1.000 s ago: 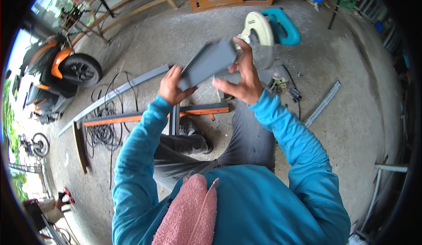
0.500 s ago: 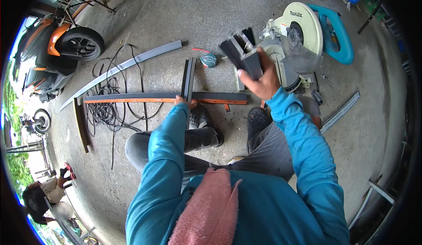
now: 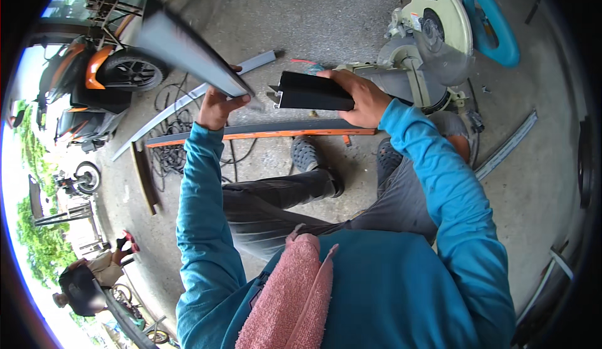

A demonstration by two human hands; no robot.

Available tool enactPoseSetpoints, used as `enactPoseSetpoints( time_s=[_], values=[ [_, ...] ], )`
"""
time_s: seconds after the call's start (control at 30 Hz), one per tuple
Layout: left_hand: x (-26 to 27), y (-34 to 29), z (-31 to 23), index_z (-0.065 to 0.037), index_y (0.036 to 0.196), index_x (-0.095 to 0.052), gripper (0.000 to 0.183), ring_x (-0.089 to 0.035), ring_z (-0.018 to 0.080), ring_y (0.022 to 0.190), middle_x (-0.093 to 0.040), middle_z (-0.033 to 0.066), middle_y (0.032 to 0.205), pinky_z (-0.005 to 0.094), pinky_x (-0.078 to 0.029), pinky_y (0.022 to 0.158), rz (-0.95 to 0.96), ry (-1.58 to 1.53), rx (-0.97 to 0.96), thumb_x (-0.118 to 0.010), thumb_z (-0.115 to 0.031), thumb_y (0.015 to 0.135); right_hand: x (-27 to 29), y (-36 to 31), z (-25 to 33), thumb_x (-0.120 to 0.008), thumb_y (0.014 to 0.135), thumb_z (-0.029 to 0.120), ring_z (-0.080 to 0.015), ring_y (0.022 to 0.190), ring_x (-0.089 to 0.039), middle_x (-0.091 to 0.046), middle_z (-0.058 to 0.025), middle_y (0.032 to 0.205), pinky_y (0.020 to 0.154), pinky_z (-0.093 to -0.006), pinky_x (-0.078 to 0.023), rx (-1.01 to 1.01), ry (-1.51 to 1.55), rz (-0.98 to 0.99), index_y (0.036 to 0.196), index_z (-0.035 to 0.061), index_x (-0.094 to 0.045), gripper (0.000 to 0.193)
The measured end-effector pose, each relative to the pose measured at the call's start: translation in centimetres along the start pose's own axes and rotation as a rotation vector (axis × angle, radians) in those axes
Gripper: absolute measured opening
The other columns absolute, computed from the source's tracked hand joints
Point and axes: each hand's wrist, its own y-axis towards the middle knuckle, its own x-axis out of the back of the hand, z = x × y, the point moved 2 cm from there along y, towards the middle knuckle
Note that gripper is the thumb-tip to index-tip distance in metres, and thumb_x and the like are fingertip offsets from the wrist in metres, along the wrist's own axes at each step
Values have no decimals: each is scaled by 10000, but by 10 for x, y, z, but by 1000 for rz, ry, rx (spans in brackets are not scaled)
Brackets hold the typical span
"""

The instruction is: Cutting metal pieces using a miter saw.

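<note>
My left hand (image 3: 218, 108) is closed round the lower end of a long grey metal profile (image 3: 194, 54). The profile slants up and away to the left, its far end smeared by motion. My right hand (image 3: 364, 98) grips a short black metal profile (image 3: 313, 91) from its right end, thumb below and fingers over the top. Its slotted, cut end faces left, close to the near end of the long piece, with a small gap between them. Beneath both hands lies a dark bar with an orange edge (image 3: 301, 128) on the floor.
A miter saw (image 3: 439, 36) with a teal handle stands at the far right. A pale metal strip (image 3: 257, 62) and tangled black cable (image 3: 172, 117) lie left. An orange-and-black motorbike (image 3: 94, 73) is parked far left. Another person (image 3: 94, 280) is at the lower left.
My left hand has lifted the long profile off the orange-edged bar and tilted it up to the left. My right hand has lowered the short profile and turned its cut end leftward.
</note>
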Motion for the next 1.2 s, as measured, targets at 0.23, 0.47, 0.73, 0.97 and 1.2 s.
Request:
enactPoseSetpoints(
  time_s=[0.23, 0.47, 0.73, 0.97, 1.2],
  values=[
    [-26, -34, -81, -35, 1227, -511, 499, -387, 257, 1267, -425, 170, 1325, 365, -339, 1024, -27, 577, -346, -652, -86, 751, -9, 1, 3, -590, 647, 121, -329, 1001, -596, -593, -200, 1132, 912, -377, -460, -6, 112, 221, 1328, 121, -458, 693],
    [-44, -41, -113, -18, 1319, -459, 587, -454, 180, 1242, -315, 141, 1455, 231, -466, 871, 107, -71, -235, -552, 15, 740, 0, -13, 9, -631, 614, 136, -270, 1001, -612, -628, -167, 1109, 891, -332, -463, -148, 154, 358, 1295, 91, -511, 692],
    [-95, -38, -110, -3, 1295, -467, 408, -515, 167, 1069, -502, 152, 1265, 281, -391, 918, -109, 95, -159, -515, -158, 921, 3, -23, 9, -633, 634, 75, -254, 902, -634, -655, -155, 1015, 817, -338, -486, -297, 275, 368, 1206, 48, -561, 577],
    [-99, -30, -107, 23, 1243, -445, 427, -562, 132, 812, -589, 94, 968, 251, -451, 735, -116, -139, 132, -548, -258, 938, 7, -23, 8, -600, 647, 67, -293, 909, -631, -652, -160, 948, 798, -377, -485, -279, 36, 170, 1141, 64, -582, 495],
    [-108, -40, -114, -20, 1211, -460, 338, -558, 180, 970, -557, 87, 1073, 308, -443, 842, -31, -230, 96, -452, -251, 964, 12, -27, 6, -643, 662, 85, -328, 859, -639, -646, -151, 886, 772, -413, -496, -123, -111, -10, 1067, 86, -575, 410]
  ],
)
